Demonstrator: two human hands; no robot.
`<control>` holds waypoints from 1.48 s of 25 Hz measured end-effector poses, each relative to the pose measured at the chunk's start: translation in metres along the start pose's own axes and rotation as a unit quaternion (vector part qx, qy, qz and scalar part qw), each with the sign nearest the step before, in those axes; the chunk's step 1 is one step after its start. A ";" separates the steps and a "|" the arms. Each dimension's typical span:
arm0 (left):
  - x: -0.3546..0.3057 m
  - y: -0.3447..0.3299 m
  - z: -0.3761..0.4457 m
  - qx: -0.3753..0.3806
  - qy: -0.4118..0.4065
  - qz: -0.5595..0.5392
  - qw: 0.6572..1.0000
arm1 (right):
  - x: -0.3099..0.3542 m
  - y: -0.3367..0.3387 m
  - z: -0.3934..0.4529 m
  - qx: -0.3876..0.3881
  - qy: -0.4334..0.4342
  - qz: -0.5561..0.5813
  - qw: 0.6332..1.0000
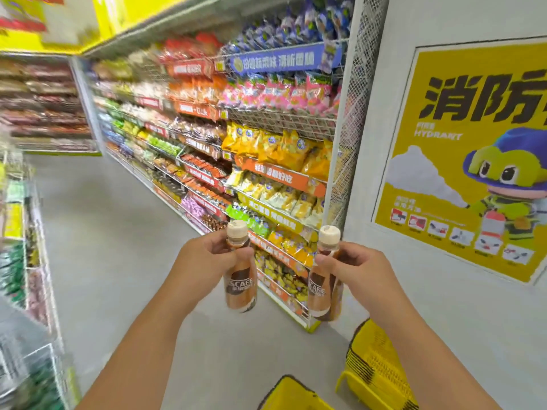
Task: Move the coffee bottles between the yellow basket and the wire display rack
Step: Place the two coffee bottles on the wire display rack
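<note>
Two brown-and-cream coffee bottles with beige caps are held upright and apart above the grey floor (124, 261) — the left hand (207, 255) grips the left coffee bottle (239, 270) at its neck, and the right hand (352, 267) grips the right coffee bottle (324, 279) the same way. Below the right bottle sit a stack of yellow baskets (376, 368) by the white wall and a single yellow basket (291, 395) at the bottom edge. The wire display rack (281, 161) of snack bags stands just behind the bottles — open aisle lies to its left.

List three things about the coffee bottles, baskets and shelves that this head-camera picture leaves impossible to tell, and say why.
- Contents of the yellow basket: cut off by the bottom edge, head view.
- Full brand on the left bottle: first letters lost round the curve and to blur.
- Goods on the left-hand rack: motion blur smears them.
- Stacked baskets: count unreadable, partly behind the right forearm.
</note>
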State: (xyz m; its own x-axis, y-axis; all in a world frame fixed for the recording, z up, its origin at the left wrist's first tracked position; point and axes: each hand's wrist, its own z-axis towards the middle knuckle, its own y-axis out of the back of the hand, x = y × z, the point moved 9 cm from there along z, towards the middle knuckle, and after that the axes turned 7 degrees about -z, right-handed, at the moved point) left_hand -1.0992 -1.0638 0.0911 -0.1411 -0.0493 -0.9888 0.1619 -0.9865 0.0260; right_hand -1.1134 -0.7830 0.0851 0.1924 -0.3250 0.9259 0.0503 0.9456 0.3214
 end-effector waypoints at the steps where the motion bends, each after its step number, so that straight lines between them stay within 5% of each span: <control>1: -0.004 0.018 -0.004 -0.019 -0.003 0.008 1.000 | 0.007 -0.017 0.005 0.023 0.002 -0.003 1.000; 12: -0.016 0.307 -0.095 -0.197 0.005 0.065 0.978 | 0.132 -0.287 -0.024 0.215 0.076 0.024 0.973; 23: -0.083 0.634 -0.223 -0.313 -0.007 0.138 0.940 | 0.310 -0.606 -0.132 0.324 0.158 0.068 0.930; 37: -0.076 0.856 -0.281 -0.431 0.012 0.118 0.895 | 0.396 -0.851 -0.190 0.450 0.197 0.079 0.868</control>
State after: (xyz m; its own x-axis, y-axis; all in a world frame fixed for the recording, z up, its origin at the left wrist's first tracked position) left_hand -0.6753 -1.8605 0.1469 0.0147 -0.2261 -0.9740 0.8784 -0.4624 0.1206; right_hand -0.8942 -1.7139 0.1408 0.4556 0.0060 0.8902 -0.7586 0.5259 0.3847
